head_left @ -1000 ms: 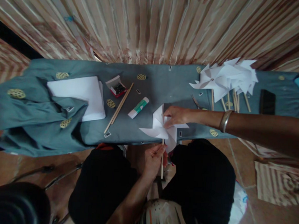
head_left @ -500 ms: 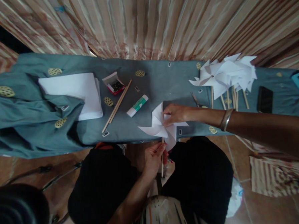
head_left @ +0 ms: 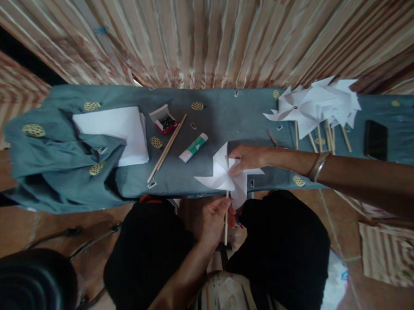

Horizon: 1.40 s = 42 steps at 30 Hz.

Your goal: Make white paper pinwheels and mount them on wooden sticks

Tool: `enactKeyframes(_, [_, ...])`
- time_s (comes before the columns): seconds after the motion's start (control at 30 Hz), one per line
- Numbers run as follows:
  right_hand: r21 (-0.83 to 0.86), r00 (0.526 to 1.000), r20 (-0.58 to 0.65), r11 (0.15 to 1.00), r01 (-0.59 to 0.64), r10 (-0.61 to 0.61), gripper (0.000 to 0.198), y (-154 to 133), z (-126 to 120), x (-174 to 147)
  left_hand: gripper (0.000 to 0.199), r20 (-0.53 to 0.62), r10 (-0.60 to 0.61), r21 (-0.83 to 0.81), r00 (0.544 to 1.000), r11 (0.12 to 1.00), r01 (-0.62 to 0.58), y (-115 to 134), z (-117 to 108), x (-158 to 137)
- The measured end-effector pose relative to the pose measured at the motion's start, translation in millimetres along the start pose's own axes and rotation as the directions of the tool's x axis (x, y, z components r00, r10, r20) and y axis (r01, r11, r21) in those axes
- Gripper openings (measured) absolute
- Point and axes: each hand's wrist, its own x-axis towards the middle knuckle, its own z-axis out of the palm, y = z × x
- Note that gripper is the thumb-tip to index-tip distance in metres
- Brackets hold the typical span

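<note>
Two bare hands on one white pinwheel (head_left: 223,176), just to the right of the green-and-white glue stick (head_left: 193,147) and slightly nearer the body, by the near edge of the cloth-covered bench (head_left: 237,115). In the left hand (head_left: 214,219), below and right of the glue stick, a thin wooden stick (head_left: 226,232), pinched in a narrow grip with the lower end pointing toward the lap. Running up behind the pinwheel's paper, out of sight at the top. At the middle of the blades, right of the glue stick, the right hand (head_left: 248,158), with thumb and fingers on the folded paper. Cannot tell the state of that grip, wide or closed (fingertips partly lost among the blades). Around the right wrist, a silver bracelet (head_left: 319,166).

Close to the left of the glue stick, two loose sticks (head_left: 167,148), slanting side by side. Up and left of the glue stick, a small open box (head_left: 165,120), red and white, with dark contents too small to name. Farther left of the glue stick, a stack of white paper (head_left: 114,127), partly under a fold of cloth. Well to the right of the glue stick, scissors (head_left: 272,137), half hidden by the right forearm. Farther right, a pile of white pinwheels (head_left: 317,105), then a dark phone (head_left: 375,140). Behind the glue stick, past the bench's far edge, a striped curtain (head_left: 216,40).
</note>
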Motion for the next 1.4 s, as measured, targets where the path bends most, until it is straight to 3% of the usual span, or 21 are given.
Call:
enactKeyframes(0.27, [-0.179, 0.999, -0.012, 0.983, -0.034, 0.032, 0.023, -12.9, -5.6, -4.1, 0.041, 0.0, -0.003, -0.019, 1.0, 1.0, 0.003, -1.0, 0.5, 1.4])
enactKeyframes(0.7, [-0.089, 0.996, 0.043, 0.993, 0.08, -0.077, 0.03, 6.3, -9.5, 9.1, 0.04, 0.028, -0.033, -0.036, 0.999, 0.999, 0.034, 3.3, 1.3, -0.8])
enactKeyframes(1.0, [-0.089, 0.992, 0.088, 0.991, 0.1, -0.092, 0.031, 6.6, -12.1, 13.3, 0.053, 0.144, -0.155, -0.087, 0.977, 0.982, 0.169, 1.2, -3.6, -0.7])
enactKeyframes(1.4, [-0.121, 0.991, 0.133, 0.992, 0.041, -0.025, 0.027, 1.4, -12.7, 13.8, 0.045, 0.165, -0.077, -0.025, 0.983, 0.996, 0.082, -4.0, -3.4, 2.7])
